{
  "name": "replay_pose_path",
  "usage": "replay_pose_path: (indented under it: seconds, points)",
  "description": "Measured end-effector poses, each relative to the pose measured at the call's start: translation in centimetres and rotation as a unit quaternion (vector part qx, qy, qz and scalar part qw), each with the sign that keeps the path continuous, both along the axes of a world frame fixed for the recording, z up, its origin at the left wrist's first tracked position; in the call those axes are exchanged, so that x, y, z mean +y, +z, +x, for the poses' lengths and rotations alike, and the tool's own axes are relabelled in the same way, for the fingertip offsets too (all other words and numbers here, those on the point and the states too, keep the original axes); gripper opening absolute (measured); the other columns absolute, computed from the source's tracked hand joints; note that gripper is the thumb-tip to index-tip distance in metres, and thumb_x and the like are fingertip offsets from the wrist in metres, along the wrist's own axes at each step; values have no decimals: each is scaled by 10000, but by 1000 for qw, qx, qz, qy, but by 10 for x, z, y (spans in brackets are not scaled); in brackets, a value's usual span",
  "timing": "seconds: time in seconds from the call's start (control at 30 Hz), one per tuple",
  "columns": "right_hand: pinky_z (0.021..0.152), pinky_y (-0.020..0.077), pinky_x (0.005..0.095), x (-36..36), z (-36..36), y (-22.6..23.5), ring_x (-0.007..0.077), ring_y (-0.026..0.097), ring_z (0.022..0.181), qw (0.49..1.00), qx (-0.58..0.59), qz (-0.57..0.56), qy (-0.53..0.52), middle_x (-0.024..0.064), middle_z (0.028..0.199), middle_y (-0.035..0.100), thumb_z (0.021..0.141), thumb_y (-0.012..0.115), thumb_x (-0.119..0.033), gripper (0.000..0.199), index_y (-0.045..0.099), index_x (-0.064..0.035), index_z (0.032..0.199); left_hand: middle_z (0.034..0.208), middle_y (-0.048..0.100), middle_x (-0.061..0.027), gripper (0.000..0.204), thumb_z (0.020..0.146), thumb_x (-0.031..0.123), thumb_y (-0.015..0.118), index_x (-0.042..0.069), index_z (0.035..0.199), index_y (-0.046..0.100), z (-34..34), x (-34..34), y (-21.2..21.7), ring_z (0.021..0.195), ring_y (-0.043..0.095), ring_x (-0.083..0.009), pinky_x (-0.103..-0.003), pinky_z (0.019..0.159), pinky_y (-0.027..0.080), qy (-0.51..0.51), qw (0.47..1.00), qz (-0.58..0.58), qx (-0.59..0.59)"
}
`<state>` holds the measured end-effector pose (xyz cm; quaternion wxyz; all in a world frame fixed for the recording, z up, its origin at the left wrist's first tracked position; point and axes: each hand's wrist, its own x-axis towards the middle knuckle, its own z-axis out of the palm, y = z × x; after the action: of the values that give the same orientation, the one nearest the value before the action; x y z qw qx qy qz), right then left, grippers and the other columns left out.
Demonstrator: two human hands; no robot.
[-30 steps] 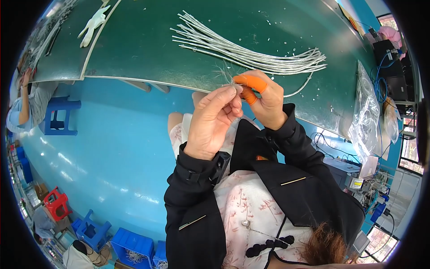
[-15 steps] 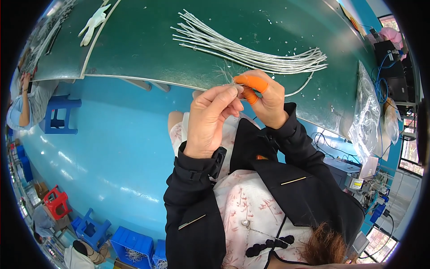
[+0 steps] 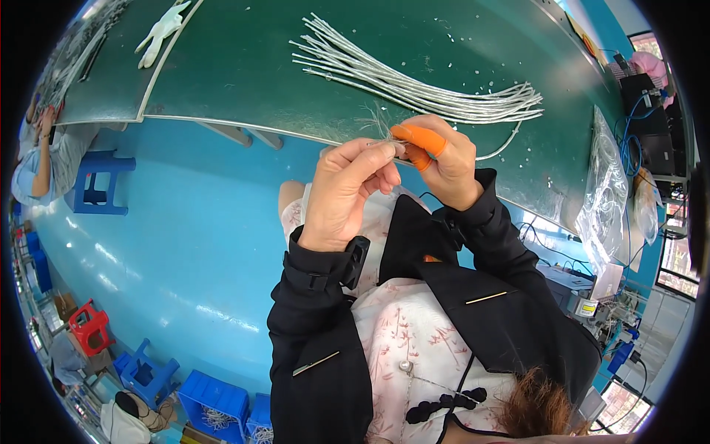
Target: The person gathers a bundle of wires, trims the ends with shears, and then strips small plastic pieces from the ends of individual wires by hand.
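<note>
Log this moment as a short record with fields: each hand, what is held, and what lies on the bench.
left hand: raised at the bench edge, fingertips pinching frayed wire strands
right hand: meets the left, orange finger cots on thumb and forefinger, gripping the same wire end
cable bundle: grey-white cables lying fanned on the green bench top
white glove: lies far left on the bench
clear plastic bag: at the bench's right end

White glove (image 3: 161,31), blue stool (image 3: 100,185), clear bag (image 3: 605,200).
</note>
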<state>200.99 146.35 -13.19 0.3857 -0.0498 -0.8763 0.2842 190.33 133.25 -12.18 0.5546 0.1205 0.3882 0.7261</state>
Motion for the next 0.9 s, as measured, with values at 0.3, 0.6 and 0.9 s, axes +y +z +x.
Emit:
replay_pose_path:
  seconds: [0.3,0.6,0.9]
  points:
    - [569,506,284,0,1,-1,238,625,685,1000,-7,8,15,92,854,610,691,705,13,257,639,-25,937,601,543,-23,168,854,126,578,-27,891,635,-4,-1,-2,572,481,-96,-227,554,369,-12,1000,-7,-5]
    - [556,498,273,-2,4,-3,207,614,660,994,-29,-93,38,99,850,607,727,683,37,228,625,-11,942,584,525,-30,137,845,107,561,-16,856,620,-5,1,-4,566,463,-107,-234,560,364,-17,1000,4,-1]
    - [555,495,266,-4,3,2,192,608,652,996,-9,-87,17,104,825,611,741,673,49,206,614,2,932,664,566,-41,156,867,121,560,-17,907,623,3,-2,1,615,492,-106,-236,583,388,-33,998,47,1]
